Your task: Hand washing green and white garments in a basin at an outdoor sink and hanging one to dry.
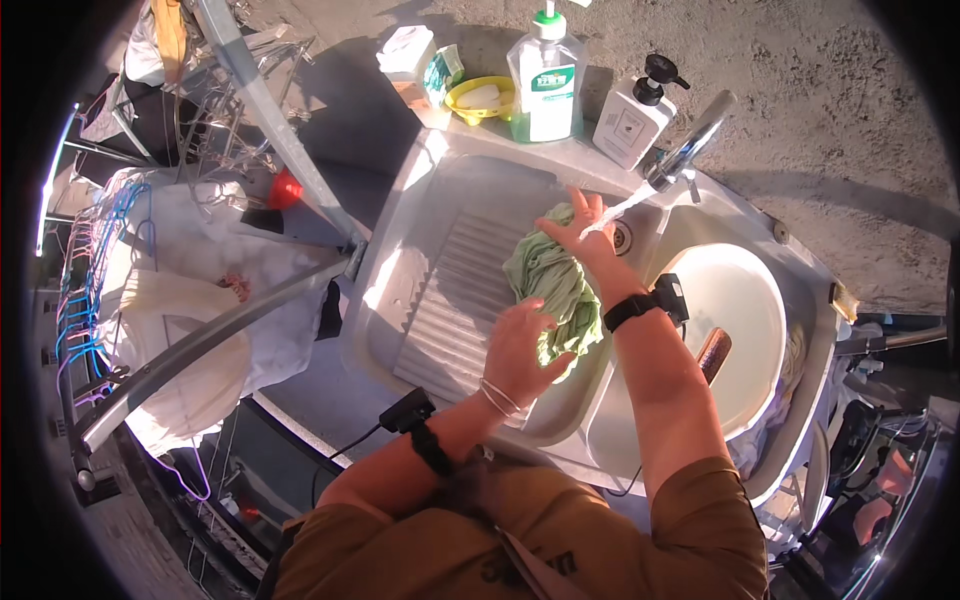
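Note:
A wet, crumpled light-green cloth (551, 277) lies bunched in the washboard basin (442, 180), partly over the ridged washboard (450, 292). My right hand (589, 223) rests at the cloth's far end with its fingers spread. A stream of water (626, 206) from the chrome faucet (690, 142) runs onto this hand. At the near end of the cloth is my left hand (521, 352), fingers and thumb apart; whether it touches the fabric is hard to tell. The drain (621, 237) shows just right of my right hand.
A white tub (750, 300) with a brown-handled brush (715, 354) fills the right basin. Along the back ledge stand a green-capped pump bottle (547, 90), a white pump bottle (634, 124) and a yellow soap dish (480, 99). Metal rack bars (225, 337) and hangers (94, 300) crowd the left.

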The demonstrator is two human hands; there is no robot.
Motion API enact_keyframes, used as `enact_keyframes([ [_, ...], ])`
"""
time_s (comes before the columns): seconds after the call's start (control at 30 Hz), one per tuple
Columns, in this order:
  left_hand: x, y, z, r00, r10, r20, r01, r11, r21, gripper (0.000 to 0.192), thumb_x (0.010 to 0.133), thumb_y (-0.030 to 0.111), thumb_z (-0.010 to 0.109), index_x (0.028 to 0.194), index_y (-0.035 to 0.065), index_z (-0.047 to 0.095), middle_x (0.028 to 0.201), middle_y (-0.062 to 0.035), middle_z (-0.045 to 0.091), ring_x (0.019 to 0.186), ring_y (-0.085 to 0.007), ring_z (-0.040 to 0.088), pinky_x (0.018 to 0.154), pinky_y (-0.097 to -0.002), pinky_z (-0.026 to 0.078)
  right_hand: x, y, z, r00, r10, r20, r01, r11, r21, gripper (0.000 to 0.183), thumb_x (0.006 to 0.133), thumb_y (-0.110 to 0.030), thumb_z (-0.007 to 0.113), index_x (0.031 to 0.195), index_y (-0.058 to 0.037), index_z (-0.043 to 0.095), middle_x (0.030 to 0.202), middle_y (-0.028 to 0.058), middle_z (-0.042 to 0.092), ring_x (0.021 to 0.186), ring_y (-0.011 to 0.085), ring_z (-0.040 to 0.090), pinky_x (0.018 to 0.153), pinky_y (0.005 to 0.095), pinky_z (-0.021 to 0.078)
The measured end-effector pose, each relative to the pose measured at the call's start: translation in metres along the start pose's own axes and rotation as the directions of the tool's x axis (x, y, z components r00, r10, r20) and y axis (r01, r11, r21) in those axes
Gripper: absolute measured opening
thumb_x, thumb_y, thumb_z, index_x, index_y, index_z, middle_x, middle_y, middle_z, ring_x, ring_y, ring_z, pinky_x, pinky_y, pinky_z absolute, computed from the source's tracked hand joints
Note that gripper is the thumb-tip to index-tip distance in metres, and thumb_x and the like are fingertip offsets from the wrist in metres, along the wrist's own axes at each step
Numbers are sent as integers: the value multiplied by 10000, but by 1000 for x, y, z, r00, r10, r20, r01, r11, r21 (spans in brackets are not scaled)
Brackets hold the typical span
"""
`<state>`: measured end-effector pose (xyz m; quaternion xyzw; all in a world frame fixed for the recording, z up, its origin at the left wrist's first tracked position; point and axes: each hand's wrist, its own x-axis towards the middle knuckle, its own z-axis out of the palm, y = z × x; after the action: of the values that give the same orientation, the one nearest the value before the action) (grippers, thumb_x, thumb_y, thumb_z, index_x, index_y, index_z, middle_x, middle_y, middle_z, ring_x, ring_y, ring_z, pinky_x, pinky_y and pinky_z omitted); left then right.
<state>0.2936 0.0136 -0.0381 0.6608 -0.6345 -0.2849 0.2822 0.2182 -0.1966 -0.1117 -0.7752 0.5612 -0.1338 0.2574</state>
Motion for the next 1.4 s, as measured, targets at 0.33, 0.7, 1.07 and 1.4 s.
enact_keyframes([
  [0.33, 17, -28, 55, 987, -163, 14, 145, 912, 383, 1296, 477, 548, 805, 1389, -57, 110, 1433, -286, 150, 1312, -461, 175, 1018, -545, 202, -18, -8, -8, 994, -102, -48, 100, 995, -30, 617, 687, -413, 665, 1189, -88, 512, 1200, 130, 480, 1175, 351, 387, 1000, 526, 259],
  [0.7, 14, -34, 49, 974, -207, -95, 228, 905, 359, 1251, 510, 624, 746, 1370, -77, 168, 1404, -316, 183, 1307, -476, 162, 1045, -554, 146, -12, 19, 31, 967, 61, -246, -28, 990, 138, 741, 605, -428, 720, 1227, -111, 474, 1290, 118, 425, 1203, 322, 351, 1033, 475, 229],
  [1.07, 21, -38, 53, 960, -275, -43, 268, 872, 410, 1297, 484, 673, 717, 1395, -57, 151, 1431, -305, 123, 1347, -444, 56, 1065, -553, 31, -31, 39, -18, 971, -228, 68, 160, 839, 520, 394, 551, -207, 793, 839, -67, 564, 1132, 109, 569, 1083, 298, 475, 937, 408, 366],
  [1.4, 18, -65, 74, 980, -192, -56, 190, 805, 562, 997, 683, 624, 564, 1420, 49, 216, 1448, -285, 112, 1353, -457, 36, 1036, -602, 76, -124, -31, -6, 754, -639, -154, 646, 763, -1, 164, 613, -169, 697, 586, -125, 541, 733, 17, 560, 719, 267, 547, 666, 395, 422],
])
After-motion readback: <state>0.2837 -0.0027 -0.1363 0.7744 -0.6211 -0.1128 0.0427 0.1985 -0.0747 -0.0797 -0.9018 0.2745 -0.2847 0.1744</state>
